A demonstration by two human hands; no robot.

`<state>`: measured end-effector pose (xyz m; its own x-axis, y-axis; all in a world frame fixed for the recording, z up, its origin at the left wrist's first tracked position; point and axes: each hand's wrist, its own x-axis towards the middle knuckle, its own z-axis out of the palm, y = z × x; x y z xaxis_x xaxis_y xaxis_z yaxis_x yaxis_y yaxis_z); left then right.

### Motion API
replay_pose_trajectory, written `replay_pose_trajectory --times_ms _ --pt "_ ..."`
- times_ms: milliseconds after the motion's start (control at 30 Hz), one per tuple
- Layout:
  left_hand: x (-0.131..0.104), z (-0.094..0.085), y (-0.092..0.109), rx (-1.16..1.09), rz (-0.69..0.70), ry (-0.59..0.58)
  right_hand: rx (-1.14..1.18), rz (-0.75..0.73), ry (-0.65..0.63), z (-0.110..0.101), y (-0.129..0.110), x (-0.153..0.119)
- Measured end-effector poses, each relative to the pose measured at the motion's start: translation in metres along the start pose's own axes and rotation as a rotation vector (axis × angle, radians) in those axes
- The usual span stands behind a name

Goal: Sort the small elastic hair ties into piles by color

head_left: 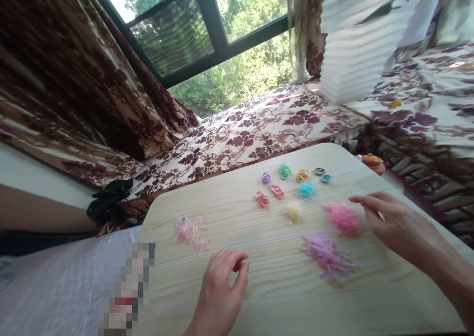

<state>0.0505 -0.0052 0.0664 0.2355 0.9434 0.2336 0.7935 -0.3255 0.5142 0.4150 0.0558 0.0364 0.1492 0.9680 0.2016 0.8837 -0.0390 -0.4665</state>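
My right hand [394, 225] hovers at the right, its index finger stretched out beside a pile of pink rubber bands [342, 219]; it holds nothing I can see. Nearer to me lies a loose pile of purple rubber bands [328, 256]. My left hand [224, 286] is over the front of the table, thumb and index tips pinched together; anything between them is too small to see. Up and left of it are scattered small pink pieces [192, 233] with a blue-grey ring [183, 220]. A cream pile [293, 211] and a blue pile [306, 191] sit farther back.
On the wooden table [259, 296], small bands lie in red [262, 199], pink [277, 192], purple [266, 178], green [285, 171], yellow [302, 175] and blue [326, 178] groups. A black bag [111, 198] is beyond the left edge. A floral-covered ledge [244, 133] runs behind.
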Motion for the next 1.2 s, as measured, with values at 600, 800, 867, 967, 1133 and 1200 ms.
replay_pose_trajectory --times_ms 600,800,867,967,1133,1200 --pt "0.008 0.012 0.000 0.060 0.155 -0.045 -0.156 -0.199 -0.005 0.018 -0.021 -0.035" --pt "0.010 0.014 -0.001 0.039 0.164 -0.031 -0.171 -0.213 0.017 0.016 -0.019 -0.029" --pt "0.011 0.014 0.001 0.029 0.157 -0.012 -0.174 -0.183 0.002 0.014 -0.017 -0.022" --pt "0.013 0.014 0.003 0.009 0.150 0.010 -0.155 -0.141 -0.027 0.008 -0.014 -0.012" --pt "0.012 0.014 -0.003 0.006 0.163 -0.003 0.038 -0.089 -0.001 -0.012 -0.004 -0.011" --pt "0.012 0.015 -0.007 0.010 0.158 -0.020 0.082 -0.047 0.024 -0.019 0.000 -0.017"
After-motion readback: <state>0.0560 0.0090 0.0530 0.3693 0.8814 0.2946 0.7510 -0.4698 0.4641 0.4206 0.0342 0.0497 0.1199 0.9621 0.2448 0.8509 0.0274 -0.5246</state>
